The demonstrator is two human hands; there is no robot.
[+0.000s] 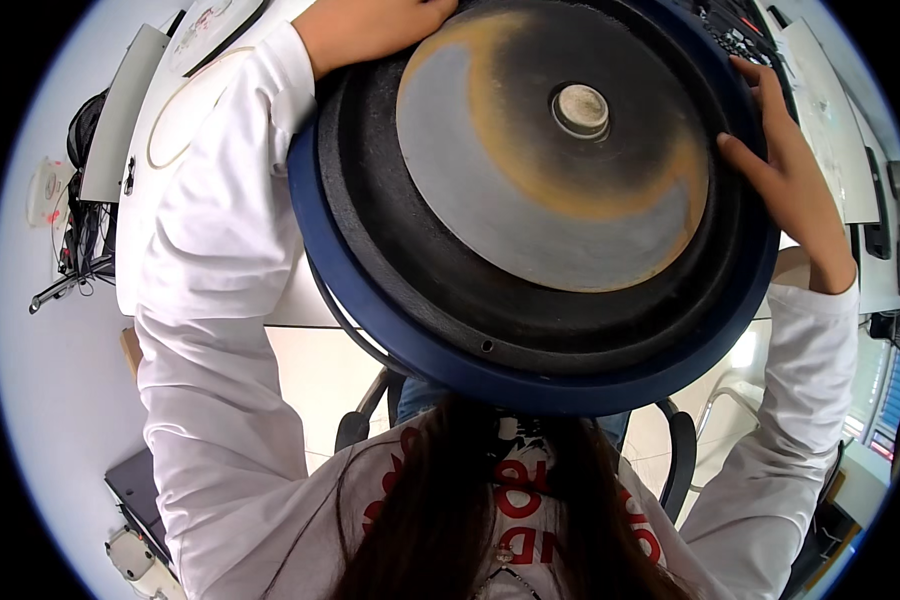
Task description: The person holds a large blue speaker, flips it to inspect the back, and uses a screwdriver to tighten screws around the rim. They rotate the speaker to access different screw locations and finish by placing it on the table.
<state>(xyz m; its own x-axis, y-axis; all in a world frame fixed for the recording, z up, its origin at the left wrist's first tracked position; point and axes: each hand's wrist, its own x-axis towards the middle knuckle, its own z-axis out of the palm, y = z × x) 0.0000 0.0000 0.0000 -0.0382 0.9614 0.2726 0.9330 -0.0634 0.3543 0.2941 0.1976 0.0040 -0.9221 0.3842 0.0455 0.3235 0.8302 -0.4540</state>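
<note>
A large round black disc [420,290] with a blue outer rim [630,390] fills the upper middle, tilted toward me over the table edge. Its inner face [500,230] is grey with a yellowish curved stain and a darker area around a pale round knob [582,108]. My left hand [365,28] grips the disc at the upper left, fingertips partly cut off by the frame's top. My right hand [785,170] grasps the right rim, with fingers curled onto it and the thumb on the inner edge.
A white table [140,250] lies beneath, with a thin cable loop [155,130] and a dark-edged item [215,25] at upper left. Black bags and cables [85,220] are off its left side. Dark small items [745,30] sit at top right. A chair armrest [680,450] is below.
</note>
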